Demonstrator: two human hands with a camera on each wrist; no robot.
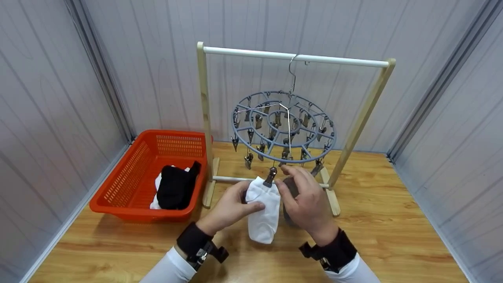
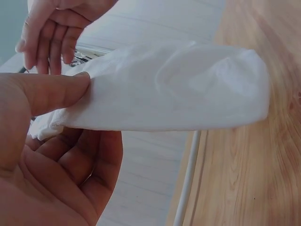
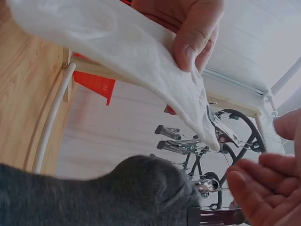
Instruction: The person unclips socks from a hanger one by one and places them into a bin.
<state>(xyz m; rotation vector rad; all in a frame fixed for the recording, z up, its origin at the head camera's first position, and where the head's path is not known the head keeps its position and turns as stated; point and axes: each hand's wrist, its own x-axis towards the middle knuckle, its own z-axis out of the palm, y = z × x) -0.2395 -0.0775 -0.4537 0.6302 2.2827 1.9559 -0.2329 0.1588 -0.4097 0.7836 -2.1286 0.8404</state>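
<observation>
While pinched, one white sock (image 1: 264,214), two hands

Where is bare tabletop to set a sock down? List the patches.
Bare wooden tabletop lies right of the wooden rack's right foot, and along the near edge before the orange plastic basket. It is crowded under the grey round clip hanger, where both hands work.

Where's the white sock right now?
In the head view the white sock hangs from a front clip of the round hanger, held by the left hand, with the right hand beside it.
</observation>
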